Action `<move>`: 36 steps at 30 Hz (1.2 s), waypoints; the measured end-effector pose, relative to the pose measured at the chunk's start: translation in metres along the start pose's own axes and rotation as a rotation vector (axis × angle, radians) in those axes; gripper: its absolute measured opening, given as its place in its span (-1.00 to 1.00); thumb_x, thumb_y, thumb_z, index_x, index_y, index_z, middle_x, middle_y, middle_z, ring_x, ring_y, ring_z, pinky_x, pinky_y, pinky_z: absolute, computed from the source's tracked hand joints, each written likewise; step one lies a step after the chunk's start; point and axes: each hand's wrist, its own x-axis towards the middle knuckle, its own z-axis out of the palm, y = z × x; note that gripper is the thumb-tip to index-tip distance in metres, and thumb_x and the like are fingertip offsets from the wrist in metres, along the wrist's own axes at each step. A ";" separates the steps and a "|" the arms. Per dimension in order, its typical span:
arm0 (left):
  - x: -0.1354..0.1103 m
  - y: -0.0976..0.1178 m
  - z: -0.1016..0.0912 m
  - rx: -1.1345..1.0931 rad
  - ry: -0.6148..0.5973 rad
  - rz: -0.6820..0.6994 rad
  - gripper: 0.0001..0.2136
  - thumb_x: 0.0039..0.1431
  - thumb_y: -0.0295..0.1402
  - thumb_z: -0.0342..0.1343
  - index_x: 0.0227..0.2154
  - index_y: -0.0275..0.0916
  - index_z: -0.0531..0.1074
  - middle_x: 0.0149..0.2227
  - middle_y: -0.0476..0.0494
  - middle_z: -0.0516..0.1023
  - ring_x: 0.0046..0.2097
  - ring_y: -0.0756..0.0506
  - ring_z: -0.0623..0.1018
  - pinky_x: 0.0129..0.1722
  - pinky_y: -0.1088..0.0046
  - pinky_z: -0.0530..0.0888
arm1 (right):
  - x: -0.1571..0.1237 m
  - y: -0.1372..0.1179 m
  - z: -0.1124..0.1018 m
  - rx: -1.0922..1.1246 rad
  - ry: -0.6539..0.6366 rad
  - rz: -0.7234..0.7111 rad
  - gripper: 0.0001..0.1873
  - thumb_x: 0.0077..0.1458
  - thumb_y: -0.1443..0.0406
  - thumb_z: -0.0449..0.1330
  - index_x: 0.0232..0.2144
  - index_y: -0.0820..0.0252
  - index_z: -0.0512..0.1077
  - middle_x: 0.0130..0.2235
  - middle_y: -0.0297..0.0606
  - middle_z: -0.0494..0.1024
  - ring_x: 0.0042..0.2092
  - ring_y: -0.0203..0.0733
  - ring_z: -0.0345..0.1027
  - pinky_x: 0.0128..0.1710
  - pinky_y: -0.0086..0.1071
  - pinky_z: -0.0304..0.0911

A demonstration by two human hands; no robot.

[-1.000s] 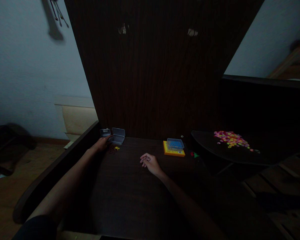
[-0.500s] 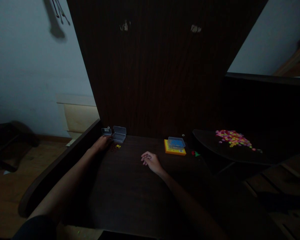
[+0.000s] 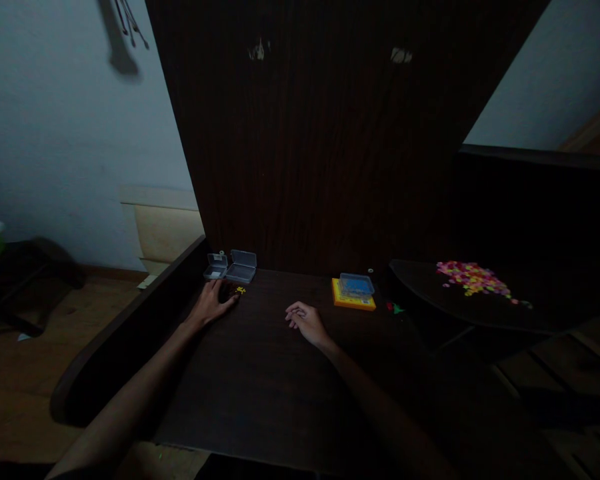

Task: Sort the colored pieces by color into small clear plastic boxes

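Note:
My left hand (image 3: 211,302) lies flat on the dark table (image 3: 260,387), fingers spread, close to a small yellow piece (image 3: 241,290) and just in front of two small clear plastic boxes (image 3: 231,267). My right hand (image 3: 304,320) rests mid-table with its fingers curled loosely inward; nothing shows in it. Between the hands the tabletop is dark and hard to read.
A clear box on a yellow-and-blue pad (image 3: 354,292) sits at the back. Red and green bits (image 3: 393,308) lie beside it. A heap of small pink and yellow pieces (image 3: 471,278) covers a rounded side shelf at the right. A tall dark board stands behind.
My left hand has drawn back from the clear boxes toward me and flattened on the table. The view has shifted slightly left. My right hand has hardly moved.

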 end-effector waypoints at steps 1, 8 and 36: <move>0.002 0.001 0.002 -0.014 -0.012 0.009 -0.44 0.10 0.03 0.05 0.04 -0.28 0.31 0.04 -0.30 0.41 0.10 -0.27 0.42 0.12 0.18 0.38 | 0.000 0.000 0.000 -0.002 0.001 0.000 -0.90 -0.07 0.34 0.14 -0.41 0.18 0.42 -0.49 -0.36 0.50 -0.51 -0.34 0.35 -0.54 -0.48 0.25; 0.019 0.002 0.011 -0.061 -0.069 0.104 -0.49 0.10 -0.03 0.07 0.01 -0.29 0.37 0.02 -0.30 0.44 0.11 -0.27 0.41 0.15 0.15 0.36 | -0.001 -0.002 0.001 -0.013 0.010 0.000 -0.88 -0.07 0.37 0.11 -0.41 0.19 0.42 -0.49 -0.36 0.50 -0.51 -0.34 0.35 -0.53 -0.46 0.26; -0.006 0.006 0.014 -0.097 -0.140 0.189 -0.41 0.20 -0.02 -0.01 0.21 -0.25 0.24 0.25 -0.30 0.31 0.29 -0.32 0.27 0.24 0.02 0.26 | -0.001 -0.075 -0.159 -1.009 0.167 -0.400 -0.72 0.11 0.21 0.08 -0.20 0.18 0.49 -0.12 -0.08 0.52 -0.02 0.02 0.32 0.03 -0.08 0.22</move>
